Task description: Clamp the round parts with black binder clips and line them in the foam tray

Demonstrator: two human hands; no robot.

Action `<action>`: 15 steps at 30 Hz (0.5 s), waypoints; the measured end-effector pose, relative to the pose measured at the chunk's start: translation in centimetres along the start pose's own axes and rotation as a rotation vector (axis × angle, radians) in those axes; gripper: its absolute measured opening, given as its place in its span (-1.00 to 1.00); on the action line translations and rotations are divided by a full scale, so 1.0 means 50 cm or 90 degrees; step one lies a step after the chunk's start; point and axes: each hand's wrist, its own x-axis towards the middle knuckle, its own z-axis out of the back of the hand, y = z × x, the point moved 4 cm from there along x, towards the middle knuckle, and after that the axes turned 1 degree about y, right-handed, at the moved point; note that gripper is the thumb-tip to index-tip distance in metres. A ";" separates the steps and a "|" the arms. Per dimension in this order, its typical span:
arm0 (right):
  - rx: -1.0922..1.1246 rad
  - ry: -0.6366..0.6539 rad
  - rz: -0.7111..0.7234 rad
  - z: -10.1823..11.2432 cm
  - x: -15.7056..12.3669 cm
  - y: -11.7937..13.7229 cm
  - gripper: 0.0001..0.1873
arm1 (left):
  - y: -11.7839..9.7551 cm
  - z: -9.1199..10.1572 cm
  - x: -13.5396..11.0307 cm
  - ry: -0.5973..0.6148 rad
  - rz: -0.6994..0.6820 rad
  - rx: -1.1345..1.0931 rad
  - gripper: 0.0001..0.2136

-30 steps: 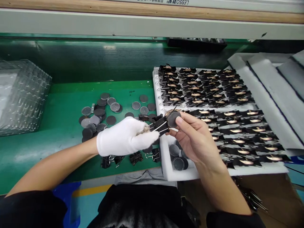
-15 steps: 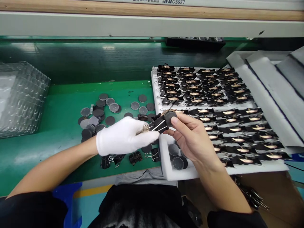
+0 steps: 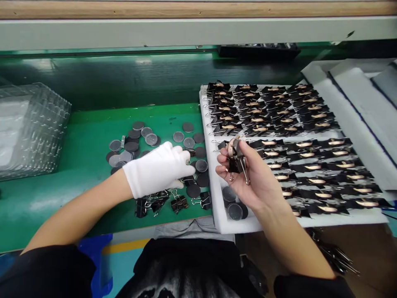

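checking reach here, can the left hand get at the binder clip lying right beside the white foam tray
Probably yes: the gloved left hand is close by, nothing covers the binder clip, and the dark disc between them lies flat.

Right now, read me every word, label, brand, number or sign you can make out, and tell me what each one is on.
No readable text anywhere.
Small dark marks on the glossy green work surface: too small to read.
Dark mark on the long pale-grey beam: no legible characters.
Pale print on the black fabric shirt: cut off; can't tell if it's lettering.
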 end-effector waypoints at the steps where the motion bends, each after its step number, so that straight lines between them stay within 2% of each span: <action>1: -0.009 0.004 0.000 0.001 -0.001 0.000 -0.63 | -0.001 -0.001 0.003 -0.016 -0.021 0.001 -0.86; 2: -0.023 0.015 0.004 0.001 -0.003 0.001 -0.67 | 0.002 0.000 0.006 -0.034 -0.031 0.004 -0.89; 4: -0.073 0.054 0.030 0.002 -0.008 0.002 -0.74 | 0.018 0.007 0.007 -0.084 -0.012 0.011 -0.80; 6: -0.152 0.089 0.070 0.005 -0.012 0.003 -0.77 | 0.043 0.023 0.001 -0.159 0.064 -0.013 -0.71; 8: -0.249 0.127 0.129 0.006 -0.016 0.001 -0.78 | 0.064 0.043 -0.010 -0.242 0.166 -0.121 -0.64; 10: -0.336 0.187 0.187 0.003 -0.020 -0.005 -0.81 | 0.073 0.057 -0.021 -0.299 0.249 -0.289 -0.65; 13: -0.371 0.294 0.226 -0.004 -0.024 -0.016 -0.86 | 0.062 0.070 -0.026 -0.313 0.297 -0.453 -0.62; 15: -0.353 0.318 0.232 -0.002 -0.026 -0.015 -0.86 | 0.052 0.076 -0.024 -0.277 0.279 -0.504 -0.58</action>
